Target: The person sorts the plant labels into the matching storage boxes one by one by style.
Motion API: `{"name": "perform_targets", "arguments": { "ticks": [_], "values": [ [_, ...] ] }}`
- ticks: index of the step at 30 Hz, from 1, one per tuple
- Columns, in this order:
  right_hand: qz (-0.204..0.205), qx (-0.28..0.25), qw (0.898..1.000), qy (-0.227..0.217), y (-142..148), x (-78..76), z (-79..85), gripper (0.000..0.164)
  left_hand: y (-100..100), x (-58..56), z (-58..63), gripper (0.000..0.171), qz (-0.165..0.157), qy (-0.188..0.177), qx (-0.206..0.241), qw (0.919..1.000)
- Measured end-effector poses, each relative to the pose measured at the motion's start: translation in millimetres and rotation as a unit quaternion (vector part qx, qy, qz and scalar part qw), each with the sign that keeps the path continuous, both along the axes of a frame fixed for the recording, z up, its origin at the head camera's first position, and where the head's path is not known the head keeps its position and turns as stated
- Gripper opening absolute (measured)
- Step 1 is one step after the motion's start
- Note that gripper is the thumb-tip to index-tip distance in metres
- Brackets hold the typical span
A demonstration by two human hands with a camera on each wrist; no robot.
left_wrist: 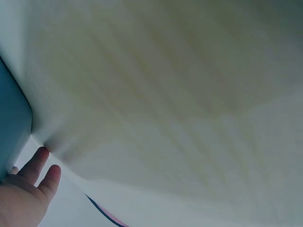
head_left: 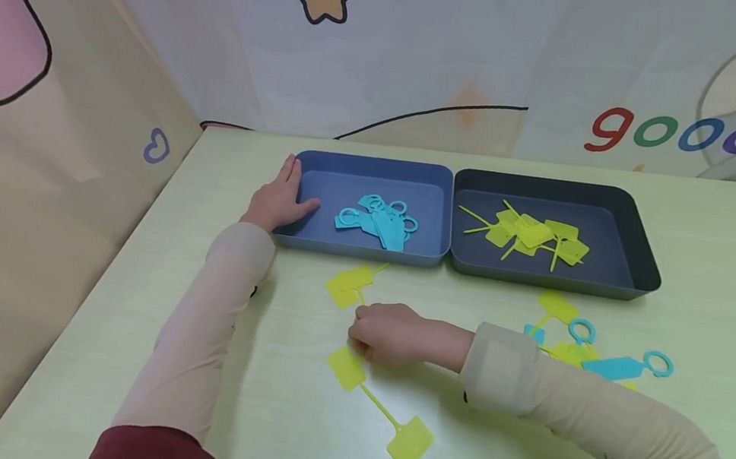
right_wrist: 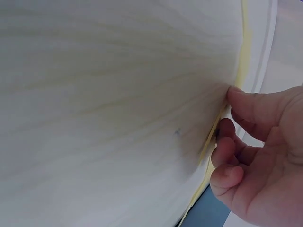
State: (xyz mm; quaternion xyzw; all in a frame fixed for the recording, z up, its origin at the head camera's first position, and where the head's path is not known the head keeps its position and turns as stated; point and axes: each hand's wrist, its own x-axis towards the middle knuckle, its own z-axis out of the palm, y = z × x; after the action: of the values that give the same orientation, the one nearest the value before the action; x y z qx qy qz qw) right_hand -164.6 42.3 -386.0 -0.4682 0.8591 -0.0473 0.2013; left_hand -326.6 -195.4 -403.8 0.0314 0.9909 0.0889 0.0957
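My left hand (head_left: 275, 199) rests at the left end of the blue tray (head_left: 358, 250), thumb over the rim and fingers straight along the outside. In the left wrist view, fingers (left_wrist: 34, 165) stand beside the tray's wall. Several turquoise tags with ring ends (head_left: 379, 219) lie heaped inside. In front of this tray, my right hand (head_left: 393, 334) is down at the tabletop, fingers curled, among yellow paddle-shaped tags. One yellow tag (head_left: 346, 368) reaches out below its fingertips; others (head_left: 349, 285) lie above. Its thumb and index finger stand slightly apart, and I cannot tell if they pinch a tag.
A dark tray (head_left: 638, 274) adjoins the blue one on the right, with a pile of yellow tags (head_left: 529, 234) inside. Mixed yellow and turquoise tags (head_left: 620, 368) lie on the table by the right forearm. Another yellow tag (head_left: 411, 443) lies nearer me. A printed curtain (head_left: 417, 52) hangs behind.
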Motion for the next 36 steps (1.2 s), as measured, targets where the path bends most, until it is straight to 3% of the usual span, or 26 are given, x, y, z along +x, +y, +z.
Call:
{"name": "perform_targets", "arguments": {
  "ticks": [4, 8, 11, 16, 29, 36],
  "values": [
    [-0.007, -0.030, 0.999, -0.010, 3, 1.3, 1.0, 0.009, 0, 1.0, 0.3, 0.087, 0.001, 0.000, 0.001, 1.0000],
    [0.003, -0.054, 0.999, -0.007, 3, 4.9, 0.1, 0.049, 0, 0.9, -0.1, 0.086, 0.001, 0.000, 0.001, 1.0000],
    [0.032, -0.048, 0.998, 0.013, 3, 8.1, -3.6, 0.061, 0, 0.1, -0.8, 0.087, 0.001, -0.002, 0.001, 1.0000],
    [0.046, -0.027, 0.998, 0.037, 2, 13.4, -6.0, 0.054, 0, -1.1, -1.1, 0.087, 0.000, -0.003, 0.005, 1.0000],
    [0.041, -0.036, 0.998, 0.032, -7, 16.6, -4.9, 0.041, 1, 0.3, 2.6, 0.087, 0.004, -0.008, 0.001, 1.0000],
    [0.052, -0.012, 0.998, 0.044, -12, 14.4, -6.3, 0.040, 1, -0.7, 2.3, 0.086, 0.007, -0.008, 0.000, 0.9999]
  ]
}}
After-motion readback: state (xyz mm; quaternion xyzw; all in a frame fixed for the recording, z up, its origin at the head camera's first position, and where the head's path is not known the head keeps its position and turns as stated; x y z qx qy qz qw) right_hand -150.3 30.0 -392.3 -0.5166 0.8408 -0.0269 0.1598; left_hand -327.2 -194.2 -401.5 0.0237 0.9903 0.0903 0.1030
